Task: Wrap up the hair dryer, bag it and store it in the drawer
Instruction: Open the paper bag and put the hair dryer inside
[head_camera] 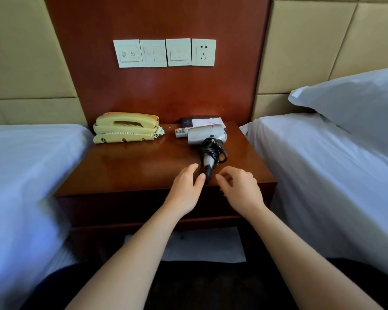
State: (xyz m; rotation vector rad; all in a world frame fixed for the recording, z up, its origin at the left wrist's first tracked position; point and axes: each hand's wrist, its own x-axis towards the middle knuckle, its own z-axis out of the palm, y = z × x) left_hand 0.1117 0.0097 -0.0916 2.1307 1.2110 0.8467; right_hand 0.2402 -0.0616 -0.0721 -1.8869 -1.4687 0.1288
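A silver hair dryer (205,134) lies on the wooden nightstand (132,166), handle pointing toward me. Its black cord (212,151) is wound around the handle. My left hand (185,189) hovers just left of the handle's black end, fingers relaxed, thumb close to it. On the right of the handle end, my right hand (240,187) has loosely curled fingers and holds nothing. The drawer front (126,209) below the tabletop is closed. No bag is visible.
A cream telephone (126,128) sits at the nightstand's back left. A small remote (181,132) and a dark booklet with paper (202,121) lie behind the dryer. White beds flank both sides, with a pillow (354,101) right. Wall switches and a socket (203,52) hang above.
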